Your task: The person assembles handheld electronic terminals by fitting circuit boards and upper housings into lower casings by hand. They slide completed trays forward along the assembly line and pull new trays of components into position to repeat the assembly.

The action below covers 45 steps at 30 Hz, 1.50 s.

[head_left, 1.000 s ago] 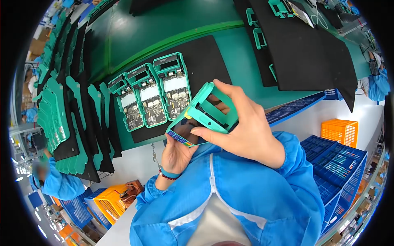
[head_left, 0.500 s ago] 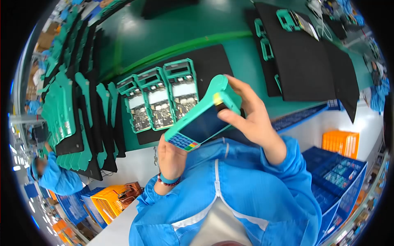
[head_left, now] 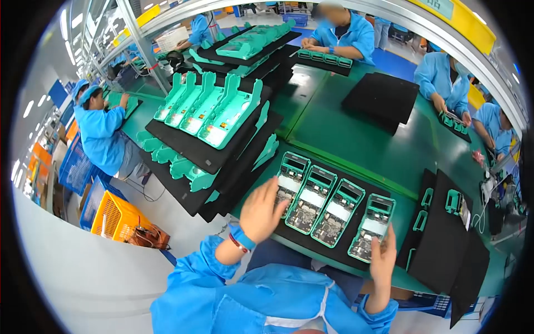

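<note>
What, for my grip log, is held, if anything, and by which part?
The left hand holds nothing; whether the right hand grips the adjacent green circuit-board housing by its right edge cannot be told.

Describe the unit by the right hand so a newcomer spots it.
Green table, near edge: a black mat holds four units in a row. The unit by the right hand is the rightmost, a wider gap parting it from the other three.
</note>
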Available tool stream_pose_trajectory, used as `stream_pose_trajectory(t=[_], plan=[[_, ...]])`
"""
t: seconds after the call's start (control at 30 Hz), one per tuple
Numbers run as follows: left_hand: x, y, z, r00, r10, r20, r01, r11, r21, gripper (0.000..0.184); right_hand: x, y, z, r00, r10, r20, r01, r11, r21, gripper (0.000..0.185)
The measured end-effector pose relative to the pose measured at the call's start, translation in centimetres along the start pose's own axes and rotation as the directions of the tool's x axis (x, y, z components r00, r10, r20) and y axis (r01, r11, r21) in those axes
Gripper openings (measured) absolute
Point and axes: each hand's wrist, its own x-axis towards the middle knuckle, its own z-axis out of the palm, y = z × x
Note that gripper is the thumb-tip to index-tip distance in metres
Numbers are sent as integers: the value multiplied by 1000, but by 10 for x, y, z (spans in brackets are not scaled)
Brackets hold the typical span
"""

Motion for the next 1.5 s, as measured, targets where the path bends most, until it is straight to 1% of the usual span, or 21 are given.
stream_pose_trajectory(t=[0.03, 0.07, 0.1, 0.13, 0.2, 0.27, 0.3, 0.33, 0.37, 0.5, 0.63, 0.73, 0.8, 0.87, 0.93, 1.03, 1.17, 1.37, 1.4, 1.47, 1.5], plan=[[-2, -17, 7, 999, -12, 37, 8, 994, 112, 62, 1, -6, -5, 971, -236, 38, 205, 743, -637, 63], [-5, -28, 15, 991, -40, 131, 16, 985, 174, 66, 1, -9, -3, 970, -239, 38, 191, 658, -728, 66], [-7, -26, 18, 997, -1, 75, -13, 983, 184, 66, -1, -11, 0, 971, -239, 34, 167, 561, -811, 68], [-5, -20, 17, 989, -103, 106, 99, 994, 46, 62, -6, -8, 0, 971, -237, 25, 132, 449, -884, 71], [-1, -28, 18, 969, -176, 176, 179, 984, -1, 61, -15, -1, 2, 979, -203, 24, 150, 630, -762, 77], [-2, -40, 22, 990, -136, 48, 143, 970, -197, 59, -19, -15, 4, 987, -161, 22, 145, 806, -574, 79], [-6, -56, 35, 969, -234, 78, 245, 884, -398, 59, -14, -16, -1, 998, -49, -46, 27, 920, -391, 77], [-1, -54, 24, 885, -352, 305, 466, 654, -596, 58, -11, -13, -6, 994, 68, -88, -83, 980, -182, 75], [6, -53, 10, 832, -308, 461, 550, 558, -621, 56, -8, -4, -14, 988, 128, -88, -120, 988, 98, 66], [3, -58, -14, 553, -64, 830, 822, 206, -532, 50, -3, -3, -40, 944, 268, 193, -324, 860, 395, 59], [-12, -56, -20, 507, 91, 857, 853, 86, -514, 73, -8, -8, -38, 937, 218, 272, -337, 769, 544, 70], [-23, -70, -13, 626, 134, 768, 779, -56, -625, 74, -2, -7, -25, 959, 140, 246, -264, 753, 603, 78], [-27, -71, -8, 716, 104, 690, 698, -118, -707, 76, 9, -13, -14, 963, 228, 143, -242, 504, 829, 78], [-28, -64, 3, 801, 44, 597, 597, -139, -790, 84, 41, -29, 7, 980, 175, 97, -159, 381, 911, 78], [-27, -49, 14, 866, -20, 500, 496, -103, -862, 92, 73, -41, 27, 992, 124, 39, -73, 280, 957, 71], [-21, -46, 31, 891, 50, 451, 451, -5, -892, 95, 128, -38, 54, 995, 93, -44, 2, 413, 911, 51], [-8, -20, 32, 794, 88, 602, 608, -112, -786, 98, 194, -46, 63, 985, 130, 116, -164, 467, 869, 39], [51, 2, 53, 808, 8, 589, 564, -298, -770, 85, 292, -64, 83, 983, 114, 145, -184, 612, 770, 38], [63, 3, 57, 816, -10, 578, 549, -297, -781, 83, 307, -60, 85, 980, 54, 194, -184, 630, 754, 61], [87, 5, 68, 829, -42, 557, 522, -296, -800, 79, 328, -64, 103, 984, 171, -56, -103, 791, 603, 67], [97, 5, 75, 831, -62, 552, 508, -316, -801, 76, 333, -71, 105, 985, 168, 43, -162, 803, 573, 91]])
